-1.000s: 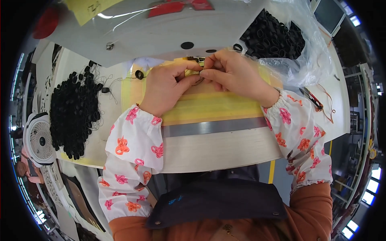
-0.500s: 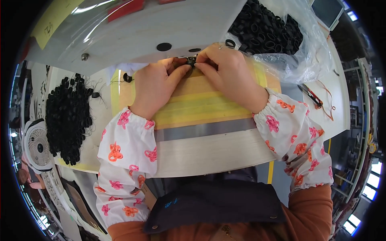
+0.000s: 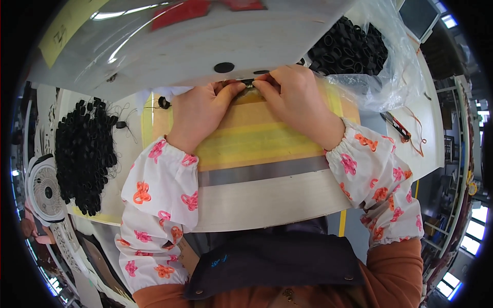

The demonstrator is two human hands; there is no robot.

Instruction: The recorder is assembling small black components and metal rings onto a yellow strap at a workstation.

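L hand [image 3: 203,109] & R hand [image 3: 297,97] each w/ thumb + fingers pinched on sm blk piece [image 3: 247,82], partly hidden, btwn them just below machine [image 3: 169,49]; blk loops [image 3: 84,159] piled to L, more in clear bag [image 3: 403,82] upper R, snips [image 3: 395,126] nr R sleeve [image 3: 372,174]

Far side: the grey machine body [image 3: 195,46] overhangs — a wall right at the left fingers [image 3: 230,93] and right fingers [image 3: 269,92].
Gap at the tips: filled by a small dark piece [image 3: 248,82].
Between the wrists: open lane over the yellow-striped panel [image 3: 257,141], back to the tabletop [image 3: 272,200] edge.
Left: a heap of black loops [image 3: 84,159] blocks; passage between it and the sleeve.
Right: plastic bag [image 3: 403,82] fills the far corner — snips [image 3: 396,127] lie just beside the sleeve.
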